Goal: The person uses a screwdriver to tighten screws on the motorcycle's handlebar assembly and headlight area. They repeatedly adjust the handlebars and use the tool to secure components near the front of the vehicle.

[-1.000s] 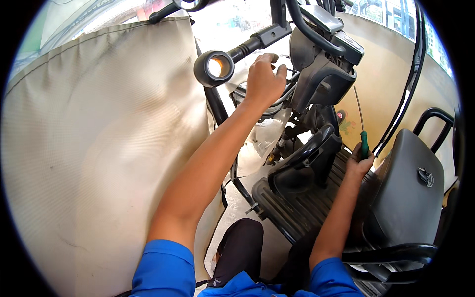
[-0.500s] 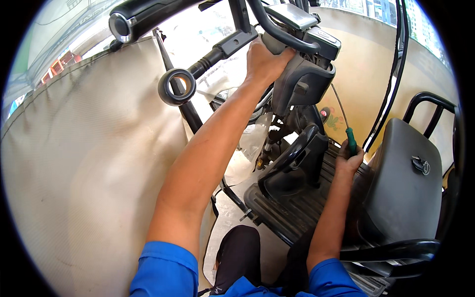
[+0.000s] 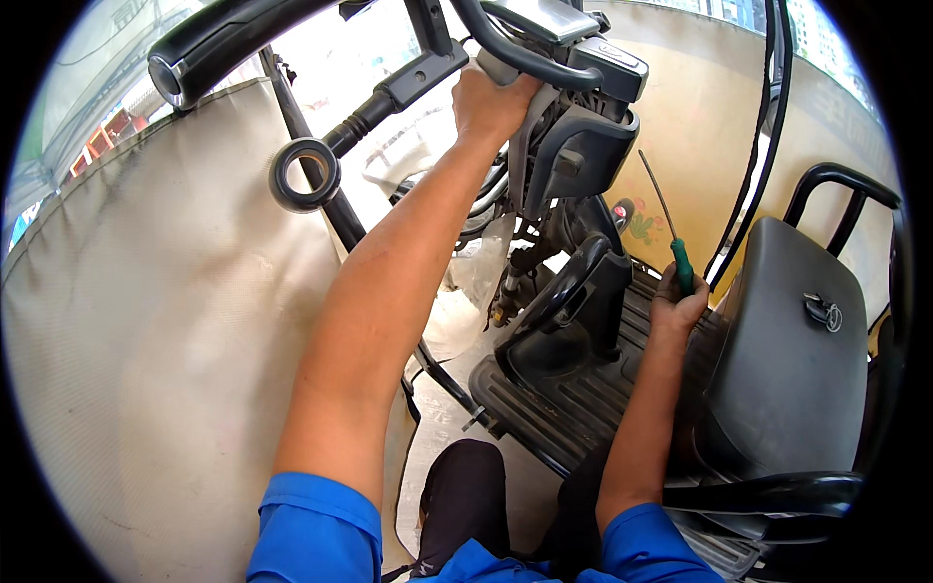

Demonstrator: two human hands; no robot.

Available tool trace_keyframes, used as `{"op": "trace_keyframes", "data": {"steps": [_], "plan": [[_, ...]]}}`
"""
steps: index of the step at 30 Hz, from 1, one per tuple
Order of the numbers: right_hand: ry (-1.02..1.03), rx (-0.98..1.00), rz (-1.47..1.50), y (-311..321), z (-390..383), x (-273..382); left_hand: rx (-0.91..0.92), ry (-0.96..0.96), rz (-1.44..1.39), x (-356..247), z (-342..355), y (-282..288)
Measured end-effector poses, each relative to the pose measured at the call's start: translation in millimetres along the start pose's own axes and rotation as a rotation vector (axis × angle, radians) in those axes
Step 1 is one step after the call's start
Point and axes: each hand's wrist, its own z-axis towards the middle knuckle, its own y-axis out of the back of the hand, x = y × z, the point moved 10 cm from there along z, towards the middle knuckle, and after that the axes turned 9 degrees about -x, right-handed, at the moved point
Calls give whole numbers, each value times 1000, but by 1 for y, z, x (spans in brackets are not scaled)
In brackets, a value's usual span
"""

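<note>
My left hand [image 3: 489, 102] reaches to the steering column of a three-wheeled vehicle, its thumb against the side of a grey plastic cover [image 3: 498, 66] under the handlebar. Most of its fingertips are hidden behind that cover. Just right of it is the black front housing [image 3: 575, 155]. Low on the right, my right hand [image 3: 679, 303] is closed round the green handle of a screwdriver [image 3: 682, 264]. Its thin shaft points up and slightly left, apart from the housing.
The handlebar grip [image 3: 209, 53] and a round mirror-like ring [image 3: 304, 175] stick out at upper left. A dark seat [image 3: 782, 350] with keys [image 3: 822, 312] on it stands right, above the ribbed footboard [image 3: 544, 408]. Beige cover sheets [image 3: 165, 321] hang left and behind; black cables [image 3: 763, 146] hang right.
The view has shifted a little, so the handlebar and column sit further left and higher. Both hands keep their places, the left at the cover and the right on the screwdriver.
</note>
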Motion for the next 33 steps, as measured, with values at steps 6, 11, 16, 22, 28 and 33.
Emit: {"op": "trace_keyframes", "data": {"steps": [6,11,16,22,28,33], "plan": [[-16,27,13,-2,-2,-2,2,-23,32,8,11,-7],[-8,17,5,-4,-11,-1,-6,4,56,9,9,-7],[-16,-2,10,-7,-16,-3,-7,4,67,8,9,-5],[-2,-2,9,-7,-19,-3,21,33,76,14,8,-4],[-36,29,20,-7,-14,-3,24,40,15,4,-6,7],[-39,5,20,-7,-16,-2,17,44,45,2,-7,10]]}}
